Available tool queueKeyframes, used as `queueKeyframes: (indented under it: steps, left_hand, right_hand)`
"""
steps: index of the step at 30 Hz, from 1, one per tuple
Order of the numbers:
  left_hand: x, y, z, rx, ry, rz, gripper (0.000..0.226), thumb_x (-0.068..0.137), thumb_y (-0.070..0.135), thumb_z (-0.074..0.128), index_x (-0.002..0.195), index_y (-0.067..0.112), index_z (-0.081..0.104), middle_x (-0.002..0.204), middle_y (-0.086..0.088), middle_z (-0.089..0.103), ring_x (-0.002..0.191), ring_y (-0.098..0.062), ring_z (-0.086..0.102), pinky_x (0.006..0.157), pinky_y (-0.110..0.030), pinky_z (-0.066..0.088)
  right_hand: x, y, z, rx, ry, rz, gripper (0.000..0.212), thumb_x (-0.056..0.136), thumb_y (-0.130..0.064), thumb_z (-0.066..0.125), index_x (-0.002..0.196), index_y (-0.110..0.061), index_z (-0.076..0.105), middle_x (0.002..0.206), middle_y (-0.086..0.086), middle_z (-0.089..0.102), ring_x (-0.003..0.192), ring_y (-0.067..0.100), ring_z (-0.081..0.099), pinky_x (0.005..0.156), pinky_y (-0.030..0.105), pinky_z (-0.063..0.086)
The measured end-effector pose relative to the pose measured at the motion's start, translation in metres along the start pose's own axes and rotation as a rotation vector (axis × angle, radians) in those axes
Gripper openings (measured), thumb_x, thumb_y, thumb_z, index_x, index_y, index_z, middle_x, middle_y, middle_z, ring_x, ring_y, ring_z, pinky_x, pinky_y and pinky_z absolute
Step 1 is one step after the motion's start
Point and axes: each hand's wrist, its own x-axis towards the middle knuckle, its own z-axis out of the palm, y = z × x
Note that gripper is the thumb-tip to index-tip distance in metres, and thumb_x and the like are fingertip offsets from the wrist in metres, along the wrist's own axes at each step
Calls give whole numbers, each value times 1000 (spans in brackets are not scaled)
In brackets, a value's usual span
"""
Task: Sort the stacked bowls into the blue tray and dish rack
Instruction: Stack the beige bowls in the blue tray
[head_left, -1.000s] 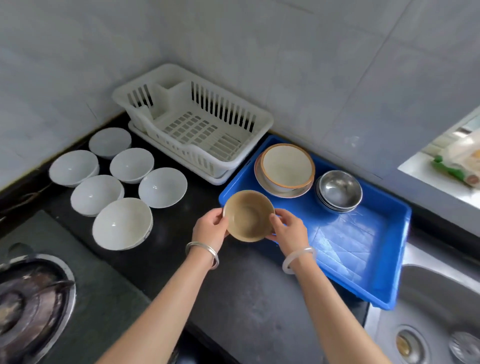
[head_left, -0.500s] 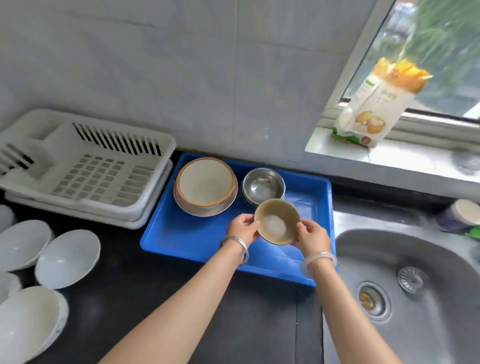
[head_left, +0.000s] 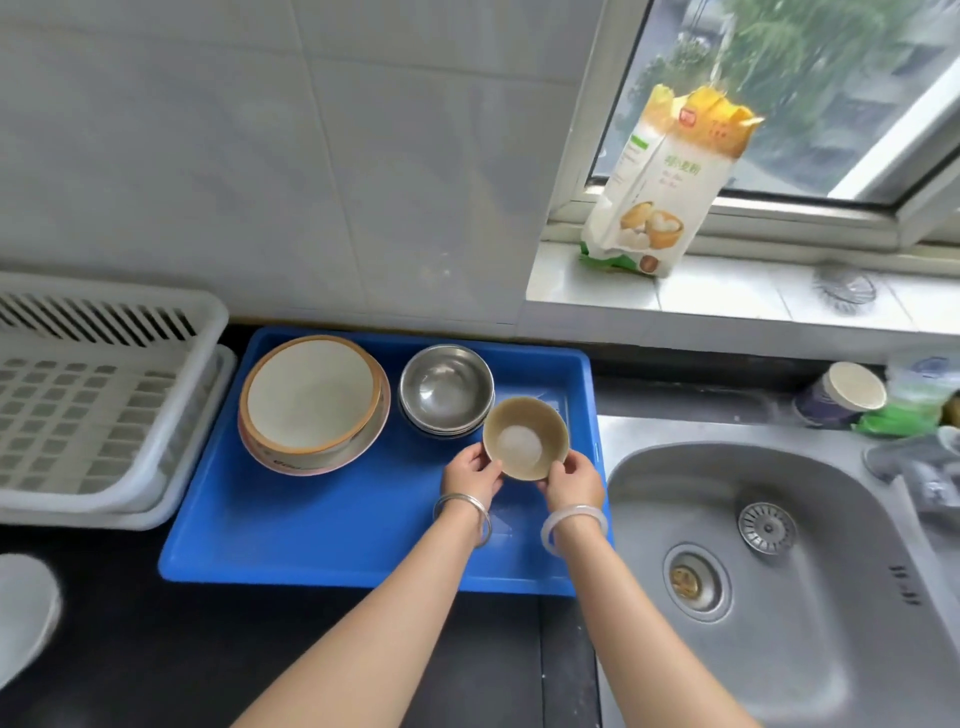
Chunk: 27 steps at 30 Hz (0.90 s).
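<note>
From the head camera, the left hand (head_left: 470, 475) and right hand (head_left: 571, 480) each grip the rim of a small brown bowl (head_left: 525, 437). It is upright over the right end of the blue tray (head_left: 322, 545). Steel bowls (head_left: 445, 387) crowd it at 10 o'clock, big bowls (head_left: 311, 400) sit at 9, and the sink (head_left: 779, 545) lies at 3.

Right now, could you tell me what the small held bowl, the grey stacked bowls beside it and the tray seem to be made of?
The small tan bowl looks like glazed ceramic, going by its glossy sheen and thick rim, though melamine is possible. The stacked metal bowls look like stainless steel: grey, mirror-like reflections. The blue tray looks like moulded plastic: uniform colour, soft shine.
</note>
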Motion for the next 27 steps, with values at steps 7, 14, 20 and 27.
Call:
queueKeyframes:
  steps: [7,14,20,27]
  left_hand:
    - [21,0,22,-12,-37,31,30,88,-1,52,115,8,59,119,-7,62,98,-14,58,84,-24,47]
    - [40,3,38,-4,-4,33,27,87,2,51,108,16,63,109,-3,63,92,-16,60,77,-26,50]
    - [45,2,41,-10,8,57,26,88,3,51,103,21,62,104,3,62,92,-16,60,78,-26,49]
    - [40,2,40,28,5,85,29,89,4,48,110,14,65,95,2,65,88,-17,57,78,-27,48]
  right_hand:
    - [21,-11,11,116,-12,45,32,87,-2,46,116,-6,60,104,12,68,80,19,60,74,30,47]
    - [33,-17,20,194,30,-6,32,90,-4,49,120,-7,57,113,9,66,71,6,58,74,25,42]
    - [37,-19,19,205,-3,7,32,90,-7,51,121,-11,56,113,7,65,73,3,58,77,28,49]
    - [35,-19,14,175,-78,0,33,93,-18,44,124,-12,54,113,7,62,100,24,60,96,45,50]
